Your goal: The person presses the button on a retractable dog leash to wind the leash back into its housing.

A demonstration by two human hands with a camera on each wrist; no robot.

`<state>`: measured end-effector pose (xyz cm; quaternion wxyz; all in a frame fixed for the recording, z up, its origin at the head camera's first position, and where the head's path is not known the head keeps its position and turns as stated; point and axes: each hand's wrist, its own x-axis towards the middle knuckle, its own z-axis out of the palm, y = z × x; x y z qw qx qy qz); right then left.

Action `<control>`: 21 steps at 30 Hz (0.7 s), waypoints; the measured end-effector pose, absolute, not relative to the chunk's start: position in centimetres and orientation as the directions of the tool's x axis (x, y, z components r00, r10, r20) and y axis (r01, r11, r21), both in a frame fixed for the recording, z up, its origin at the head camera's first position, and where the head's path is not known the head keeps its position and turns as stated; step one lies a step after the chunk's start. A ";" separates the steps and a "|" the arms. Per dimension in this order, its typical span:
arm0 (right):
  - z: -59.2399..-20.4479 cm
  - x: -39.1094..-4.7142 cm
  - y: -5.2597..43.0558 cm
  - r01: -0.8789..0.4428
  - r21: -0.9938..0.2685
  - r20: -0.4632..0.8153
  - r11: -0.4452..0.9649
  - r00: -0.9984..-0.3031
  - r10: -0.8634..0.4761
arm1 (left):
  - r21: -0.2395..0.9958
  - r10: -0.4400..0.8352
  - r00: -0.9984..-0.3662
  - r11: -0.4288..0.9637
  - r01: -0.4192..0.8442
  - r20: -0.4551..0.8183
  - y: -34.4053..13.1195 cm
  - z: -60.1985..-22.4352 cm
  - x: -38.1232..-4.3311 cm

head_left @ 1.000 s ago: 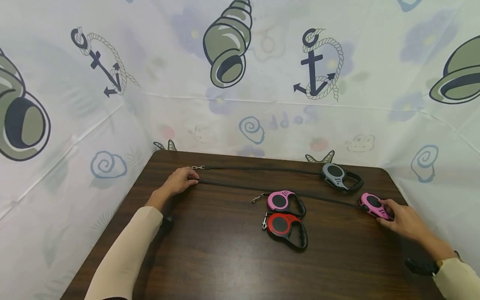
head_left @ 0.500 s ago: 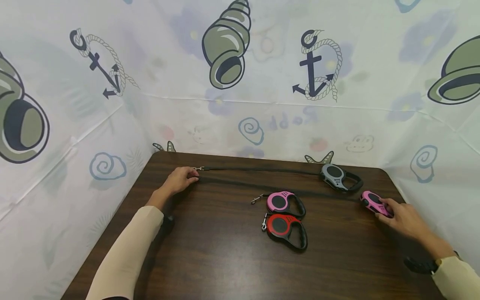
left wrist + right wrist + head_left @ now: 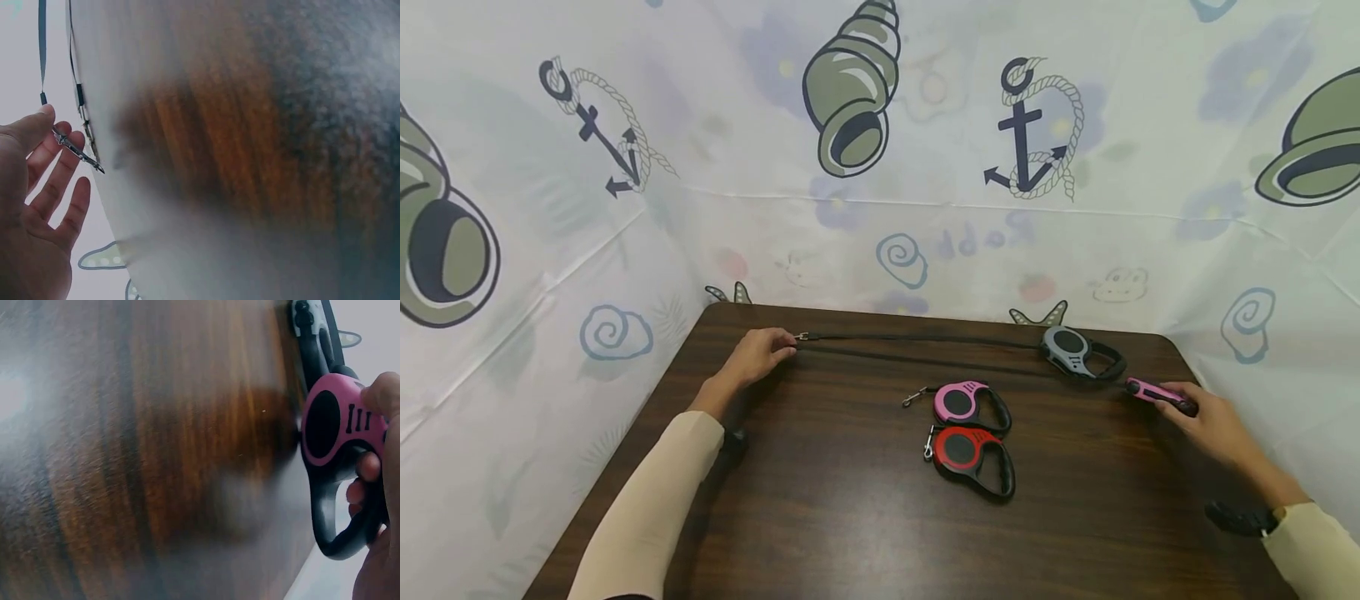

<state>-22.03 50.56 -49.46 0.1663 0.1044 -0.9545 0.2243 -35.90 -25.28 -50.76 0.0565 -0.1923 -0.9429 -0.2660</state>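
Observation:
My right hand grips the handle of a pink and black retractable dog leash, near the table's right edge. In the right wrist view its pink casing stands on edge, with fingers through the black handle loop and the thumb on the casing. From it a black strap runs taut across the table to my left hand. The left thumb and fingers pinch the strap's end at its metal snap hook, with the other fingers loosely spread.
Behind the strap lies a grey retractable leash, its own strap drawn out to a snap hook beside my left hand. Mid-table lie another pink leash and a red one. A patterned sheet encloses the brown table.
My right hand has turned the pink leash from lying nearly flat onto its edge and lifted it slightly. The strap has shifted toward the back, and my left hand has moved slightly back.

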 end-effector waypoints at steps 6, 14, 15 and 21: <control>-48.5 -22.3 50.4 -0.185 -0.417 0.360 0.890 -0.932 -0.025 | 0.467 0.353 -0.905 0.775 0.426 0.239 -25.4 -50.2 -35.7; -47.5 -22.1 50.7 -0.119 -0.457 0.262 0.881 -0.965 0.006 | 0.463 0.390 -0.880 0.749 0.474 0.270 -26.3 -49.4 -35.3; -47.4 -22.0 50.8 -0.117 -0.465 0.254 0.878 -0.967 0.005 | 0.459 0.394 -0.878 0.749 0.478 0.272 -26.5 -49.3 -35.2; -46.5 -21.5 51.1 -0.082 -0.553 0.155 0.829 -0.988 0.005 | 0.452 0.421 -0.869 0.742 0.494 0.260 -27.6 -49.0 -35.0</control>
